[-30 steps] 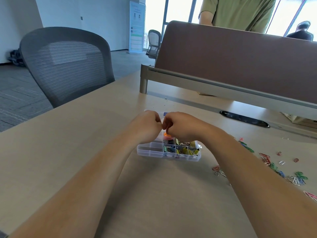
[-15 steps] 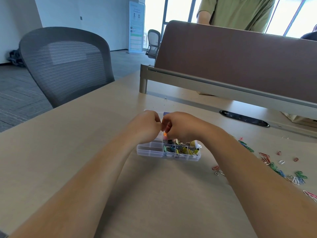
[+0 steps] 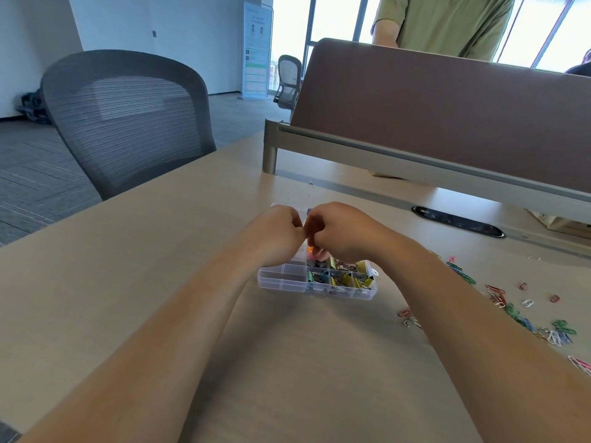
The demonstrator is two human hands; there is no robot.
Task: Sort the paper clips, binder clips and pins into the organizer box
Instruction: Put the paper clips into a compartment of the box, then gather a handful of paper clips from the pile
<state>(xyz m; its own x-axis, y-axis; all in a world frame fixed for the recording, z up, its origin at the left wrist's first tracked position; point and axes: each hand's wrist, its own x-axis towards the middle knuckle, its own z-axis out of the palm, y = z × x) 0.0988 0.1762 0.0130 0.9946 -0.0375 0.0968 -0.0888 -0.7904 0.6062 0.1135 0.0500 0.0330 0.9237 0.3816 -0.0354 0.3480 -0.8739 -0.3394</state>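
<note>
Hovering together over the far half of the organizer box [image 3: 281, 281], the left hand [image 3: 281, 231] and the right hand [image 3: 342, 231] sit knuckle to knuckle, almost touching. Both hands have their fingers curled downward. A small orange item [image 3: 309, 250] shows just below the gap between them, but whether either hand actually pinches it cannot be told.

The box lies directly beneath and just in front of the hands, with its long axis running left to right across the surface [image 3: 160, 266]. Its centre and right compartments hold binder clips [image 3: 345, 278]; the near-left compartments look empty.

Loose paper clips [image 3: 511, 310] lie scattered on the surface well to the right of the box. The right forearm passes close beside them, so the right hand is judged the nearer one for the next pickup. Both forearms converge on the box from the near edge, wrists raised above its rim.
</note>
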